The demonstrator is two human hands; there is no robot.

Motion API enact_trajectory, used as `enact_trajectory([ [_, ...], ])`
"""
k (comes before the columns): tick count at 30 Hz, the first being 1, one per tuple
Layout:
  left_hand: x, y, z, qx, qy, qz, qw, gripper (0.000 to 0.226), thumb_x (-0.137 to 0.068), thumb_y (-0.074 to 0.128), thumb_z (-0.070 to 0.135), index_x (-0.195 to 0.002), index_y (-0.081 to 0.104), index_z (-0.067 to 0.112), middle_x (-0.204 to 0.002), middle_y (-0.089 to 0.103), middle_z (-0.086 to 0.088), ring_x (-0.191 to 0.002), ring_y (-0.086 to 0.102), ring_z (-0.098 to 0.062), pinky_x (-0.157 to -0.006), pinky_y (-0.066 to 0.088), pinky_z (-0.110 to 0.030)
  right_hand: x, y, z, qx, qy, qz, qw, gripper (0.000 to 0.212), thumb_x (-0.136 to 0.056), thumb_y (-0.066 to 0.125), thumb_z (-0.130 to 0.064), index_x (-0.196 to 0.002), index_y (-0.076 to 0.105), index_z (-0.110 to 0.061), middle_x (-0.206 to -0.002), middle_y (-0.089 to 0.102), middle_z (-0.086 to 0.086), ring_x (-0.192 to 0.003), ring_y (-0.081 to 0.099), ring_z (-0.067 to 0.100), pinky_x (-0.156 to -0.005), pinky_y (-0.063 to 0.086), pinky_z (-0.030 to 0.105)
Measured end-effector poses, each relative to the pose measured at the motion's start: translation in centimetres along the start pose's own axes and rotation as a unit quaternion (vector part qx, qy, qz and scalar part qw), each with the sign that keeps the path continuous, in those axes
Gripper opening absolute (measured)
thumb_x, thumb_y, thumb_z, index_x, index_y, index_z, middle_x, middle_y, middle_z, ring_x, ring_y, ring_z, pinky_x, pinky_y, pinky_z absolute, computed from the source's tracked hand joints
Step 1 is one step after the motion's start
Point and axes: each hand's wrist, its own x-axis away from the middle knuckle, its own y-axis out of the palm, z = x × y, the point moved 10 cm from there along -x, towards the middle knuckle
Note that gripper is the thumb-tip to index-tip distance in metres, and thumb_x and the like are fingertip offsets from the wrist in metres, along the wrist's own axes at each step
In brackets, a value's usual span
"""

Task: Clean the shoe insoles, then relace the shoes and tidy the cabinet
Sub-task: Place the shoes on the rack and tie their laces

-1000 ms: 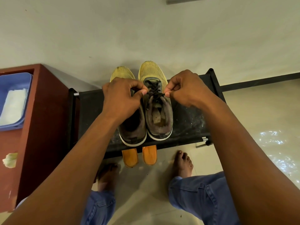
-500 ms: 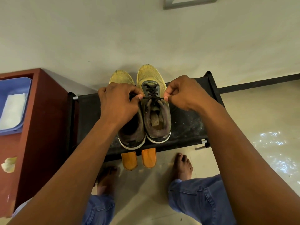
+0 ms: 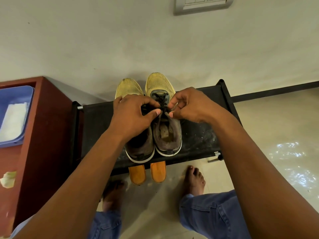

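Two yellow-toed, grey-heeled shoes stand side by side on the black shoe rack (image 3: 195, 135), toes to the wall. My left hand (image 3: 133, 114) lies over the left shoe (image 3: 139, 149) and pinches the black lace (image 3: 161, 102) of the right shoe (image 3: 167, 135). From the other side my right hand (image 3: 188, 105) pinches the same lace; the two thumbs nearly meet above the tongue. The lace is threaded through the upper eyelets. Two orange insoles (image 3: 147, 173) stick out from under the rack's front edge.
A red-brown cabinet (image 3: 43, 135) stands left of the rack, holding a blue tub (image 3: 25, 94) with a white cloth (image 3: 13, 118). My bare feet (image 3: 194, 180) stand on the glossy floor before the rack. A switch plate (image 3: 202, 5) is on the wall.
Both hands have drawn closer together over the right shoe's tongue, pulling the lace ends inward. The camera has tilted up slightly, showing the switch plate.
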Motion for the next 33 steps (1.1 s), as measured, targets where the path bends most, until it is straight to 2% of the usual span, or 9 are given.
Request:
enact_trajectory([
  [3, -0.1, 0.3, -0.1, 0.000, -0.007, -0.001, 1.000, 0.040, -0.077, 0.055, 0.069, -0.101, 0.077, 0.045, -0.100, 0.074, 0.025, -0.107, 0.068, -0.008, -0.107, 0.044, -0.057, -0.2, 0.1, -0.1, 0.003, 0.001, 0.010, 1.000, 0.018, -0.080, 0.087, -0.020, -0.093, 0.076, -0.025, -0.082, 0.072, -0.003, -0.080, 0.068, 0.012, -0.080, 0.058, 0.031],
  [9, -0.3, 0.3, -0.7, 0.035, -0.018, -0.013, 0.999, 0.006, -0.082, 0.069, 0.047, -0.085, 0.074, 0.049, -0.081, 0.062, 0.040, -0.101, 0.067, -0.006, -0.107, 0.043, -0.061, 0.0, -0.8, 0.3, 0.003, 0.006, 0.021, 1.000, 0.009, -0.081, 0.086, -0.017, -0.077, 0.078, -0.021, -0.075, 0.075, -0.006, -0.075, 0.067, 0.007, -0.088, 0.061, 0.037],
  [13, -0.4, -0.1, -1.2, 0.009, -0.016, -0.001, 1.000, 0.005, -0.085, 0.075, 0.040, -0.083, 0.076, 0.044, -0.076, 0.061, 0.037, -0.095, 0.067, -0.008, -0.109, 0.040, -0.062, 0.0, -0.8, 0.7, 0.011, 0.021, 0.021, 1.000, 0.013, -0.081, 0.085, -0.019, -0.073, 0.077, -0.024, -0.079, 0.076, -0.005, -0.085, 0.070, 0.012, -0.090, 0.060, 0.042],
  [16, -0.6, -0.6, -1.4, -0.055, -0.027, 0.016, 0.998, 0.011, -0.089, 0.076, 0.039, -0.082, 0.073, 0.046, -0.078, 0.062, 0.033, -0.089, 0.060, -0.004, -0.117, 0.027, -0.059, -0.1, -1.0, 1.0, 0.027, 0.031, 0.023, 0.999, 0.014, -0.081, 0.085, -0.021, -0.070, 0.076, -0.025, -0.077, 0.074, -0.008, -0.084, 0.069, 0.012, -0.089, 0.060, 0.043],
  [23, -0.5, -0.9, -1.0, -0.082, -0.025, 0.006, 0.996, 0.008, -0.092, 0.074, 0.036, -0.087, 0.074, 0.042, -0.100, 0.076, 0.018, -0.106, 0.065, -0.011, -0.127, 0.009, -0.050, -0.2, -0.9, 0.8, 0.034, 0.029, 0.013, 0.999, 0.014, -0.083, 0.082, -0.015, -0.071, 0.078, -0.022, -0.070, 0.075, -0.008, -0.077, 0.069, 0.008, -0.081, 0.058, 0.034],
  [25, -0.4, -0.7, -1.0, -0.044, -0.013, -0.008, 0.999, 0.009, -0.089, 0.072, 0.042, -0.081, 0.072, 0.041, -0.090, 0.074, 0.019, -0.096, 0.066, -0.010, -0.124, 0.021, -0.055, 0.1, -0.8, 0.8, 0.012, 0.026, -0.012, 1.000, 0.013, -0.086, 0.080, -0.015, -0.074, 0.077, -0.020, -0.071, 0.076, -0.004, -0.075, 0.070, 0.009, -0.083, 0.058, 0.033],
  [28, -0.2, -0.7, -1.2, 0.051, -0.007, -0.019, 0.998, 0.026, -0.084, 0.068, 0.052, -0.075, 0.076, 0.029, -0.080, 0.075, 0.011, -0.081, 0.070, -0.014, -0.091, 0.054, -0.051, 0.6, -0.9, 1.1, 0.000, 0.028, -0.043, 0.999, 0.015, -0.090, 0.078, -0.023, -0.081, 0.079, -0.011, -0.078, 0.078, 0.004, -0.070, 0.066, 0.009, -0.082, 0.057, 0.031],
  [30, -0.2, -0.7, -1.1, 0.099, -0.015, -0.015, 0.995, 0.026, -0.089, 0.075, 0.045, -0.074, 0.076, 0.024, -0.082, 0.076, 0.007, -0.081, 0.071, -0.015, -0.081, 0.057, -0.049, 0.7, -1.3, 1.2, -0.029, 0.028, -0.043, 0.998, 0.022, -0.091, 0.077, -0.027, -0.083, 0.079, -0.006, -0.080, 0.078, 0.008, -0.068, 0.064, 0.007, -0.077, 0.055, 0.027],
  [33, -0.2, -0.6, -0.7, 0.153, -0.024, -0.014, 0.988, 0.023, -0.092, 0.078, 0.033, -0.072, 0.076, 0.021, -0.084, 0.076, 0.007, -0.084, 0.072, -0.010, -0.086, 0.058, -0.046, 0.7, -1.7, 0.8, -0.086, 0.021, -0.022, 0.996, 0.026, -0.089, 0.079, -0.030, -0.082, 0.079, -0.005, -0.073, 0.076, 0.002, -0.063, 0.063, 0.000, -0.066, 0.050, 0.015],
])
